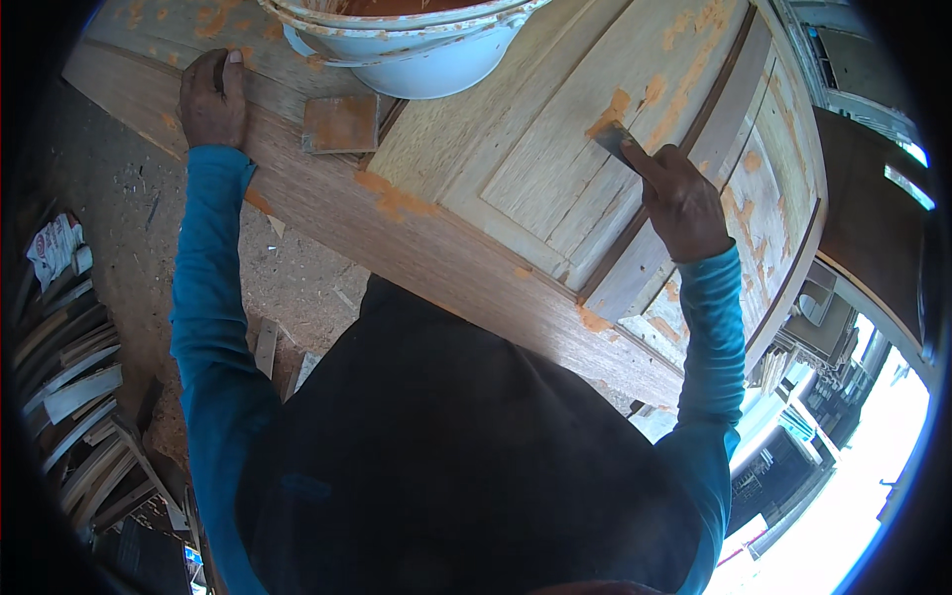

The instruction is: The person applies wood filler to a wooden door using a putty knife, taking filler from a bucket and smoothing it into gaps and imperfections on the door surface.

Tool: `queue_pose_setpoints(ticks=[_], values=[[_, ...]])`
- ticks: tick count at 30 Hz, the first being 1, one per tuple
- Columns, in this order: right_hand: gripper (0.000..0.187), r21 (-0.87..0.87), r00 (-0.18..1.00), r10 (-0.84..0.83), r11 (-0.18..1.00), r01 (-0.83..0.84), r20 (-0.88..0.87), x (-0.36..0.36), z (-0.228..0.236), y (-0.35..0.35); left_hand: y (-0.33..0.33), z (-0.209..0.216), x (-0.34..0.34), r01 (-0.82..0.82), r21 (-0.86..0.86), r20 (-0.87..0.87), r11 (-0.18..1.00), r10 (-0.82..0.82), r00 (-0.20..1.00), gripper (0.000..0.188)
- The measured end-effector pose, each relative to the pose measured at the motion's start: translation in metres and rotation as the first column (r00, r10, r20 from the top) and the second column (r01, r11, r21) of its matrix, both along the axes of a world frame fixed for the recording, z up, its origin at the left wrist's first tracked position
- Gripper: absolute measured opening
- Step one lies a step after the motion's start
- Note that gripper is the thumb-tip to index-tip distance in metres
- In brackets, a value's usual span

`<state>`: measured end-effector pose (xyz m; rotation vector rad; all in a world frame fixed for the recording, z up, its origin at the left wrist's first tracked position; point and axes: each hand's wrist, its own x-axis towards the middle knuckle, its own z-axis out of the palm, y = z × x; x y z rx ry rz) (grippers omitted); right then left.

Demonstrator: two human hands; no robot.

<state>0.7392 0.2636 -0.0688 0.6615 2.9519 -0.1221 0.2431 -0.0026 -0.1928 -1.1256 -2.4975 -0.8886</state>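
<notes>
A panelled wooden door (486,233) lies in front of me, patched with orange filler. My right hand (686,203) is closed round a putty knife (614,142). Its flat metal blade meets the door's raised panel at a smear of orange filler (609,114). On the left, my left hand (214,101) rests on the wood near the door's near edge, holding nothing, its thumb apart from the fingers. A small square brown piece (341,124) lies on the door between that hand and a white bucket (436,67), which has orange-brown material inside and smears round its rim.
Stacked curved-looking wooden strips (84,387) stand at the lower left beside a crumpled white packet (55,248). Dusty ground (129,188) with scraps shows below the door's left end. Dark wooden panels (873,213) and bright daylight are on the right.
</notes>
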Motion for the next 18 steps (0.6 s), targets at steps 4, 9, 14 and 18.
queue_pose_setpoints(ticks=[4,9,14,18], values=[[0.043,0.012,1.0,0.007,1.0,-0.007,0.001,0.005,-0.012,-0.016,0.0,-0.006,-0.002,0.011,0.009,-0.029,1.0,-0.011,1.0,0.045],[0.039,-0.017,0.998,-0.006,1.0,0.005,-0.063,0.005,-0.019,-0.027,-0.002,-0.007,-0.004,-0.015,-0.017,-0.008,1.0,0.015,1.0,0.047],[0.043,-0.045,0.999,-0.006,0.999,0.008,0.04,0.019,-0.007,-0.032,-0.002,-0.006,-0.001,-0.028,-0.011,-0.023,1.0,0.028,0.999,0.048],[0.044,0.004,0.996,-0.065,0.998,0.066,-0.068,-0.004,0.001,0.004,-0.003,-0.012,-0.006,-0.032,-0.019,-0.04,0.999,0.031,0.999,0.048]])
